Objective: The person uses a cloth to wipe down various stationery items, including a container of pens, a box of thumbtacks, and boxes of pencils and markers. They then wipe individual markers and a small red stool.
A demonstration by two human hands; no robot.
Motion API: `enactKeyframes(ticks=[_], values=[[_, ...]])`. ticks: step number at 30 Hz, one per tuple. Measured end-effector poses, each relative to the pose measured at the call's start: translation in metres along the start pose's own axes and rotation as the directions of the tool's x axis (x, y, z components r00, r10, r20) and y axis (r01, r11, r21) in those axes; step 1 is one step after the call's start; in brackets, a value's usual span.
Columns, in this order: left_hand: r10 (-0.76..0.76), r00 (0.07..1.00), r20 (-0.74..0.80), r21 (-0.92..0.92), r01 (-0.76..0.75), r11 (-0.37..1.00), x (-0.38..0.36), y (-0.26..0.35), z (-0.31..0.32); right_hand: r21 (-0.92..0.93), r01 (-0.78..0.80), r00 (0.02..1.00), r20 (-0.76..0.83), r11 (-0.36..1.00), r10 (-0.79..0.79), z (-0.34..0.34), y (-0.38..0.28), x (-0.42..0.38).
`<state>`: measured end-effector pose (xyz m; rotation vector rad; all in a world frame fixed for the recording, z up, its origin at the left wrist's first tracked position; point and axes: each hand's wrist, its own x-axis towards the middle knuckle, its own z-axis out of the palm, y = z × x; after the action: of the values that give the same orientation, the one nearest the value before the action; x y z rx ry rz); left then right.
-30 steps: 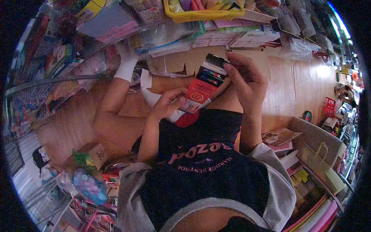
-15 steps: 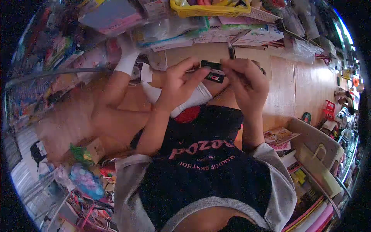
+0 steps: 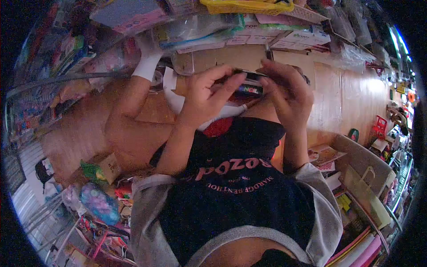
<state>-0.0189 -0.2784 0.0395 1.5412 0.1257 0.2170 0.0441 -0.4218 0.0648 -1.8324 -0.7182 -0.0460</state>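
Note:
A small dark packet (image 3: 249, 89) with light lettering is held up between both hands, over the crossed legs. My left hand (image 3: 209, 93) grips its left end between thumb and fingers. At the other end, my right hand (image 3: 289, 91) pinches the upper right edge with thumb and forefinger. The packet's upper part looks dark and glossy, and the fingers hide both its ends. Its lettering is too blurred to read fully. Beneath it are a white sock (image 3: 227, 111) and the dark shirt (image 3: 240, 187).
A yellow basket (image 3: 249, 7) and stacked white boxes (image 3: 296, 39) line the far side. Wooden floor (image 3: 356, 98) extends to the right. A cardboard box (image 3: 360, 155) with papers stands at the lower right. Bagged goods (image 3: 100, 207) lie at the lower left, and a red stool (image 3: 379, 127) is farther right.
The packet has tilted, so its lettered face shows less. My right hand has moved slightly right and its fingers have shifted on the packet. The view has shifted a little.

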Motion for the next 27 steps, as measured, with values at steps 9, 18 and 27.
enactKeyframes(ticks=[9, 18, 27], values=[[0.05, 0.998, -0.025, 0.173, -0.045, 0.984, -0.005, 0.0, -0.001, 0.163, -0.505, 0.859, 0.188, 0.847, 0.476, -0.003, -0.004, -0.006], [0.017, 1.0, -0.012, 0.055, -0.016, 0.998, -0.009, -0.015, -0.001, 0.235, -0.469, 0.877, 0.234, 0.851, 0.419, -0.003, 0.002, -0.007], [-0.055, 0.998, -0.014, -0.031, 0.054, 0.998, -0.011, -0.015, -0.002, 0.147, -0.291, 0.953, 0.129, 0.945, 0.273, 0.003, 0.006, -0.011]])
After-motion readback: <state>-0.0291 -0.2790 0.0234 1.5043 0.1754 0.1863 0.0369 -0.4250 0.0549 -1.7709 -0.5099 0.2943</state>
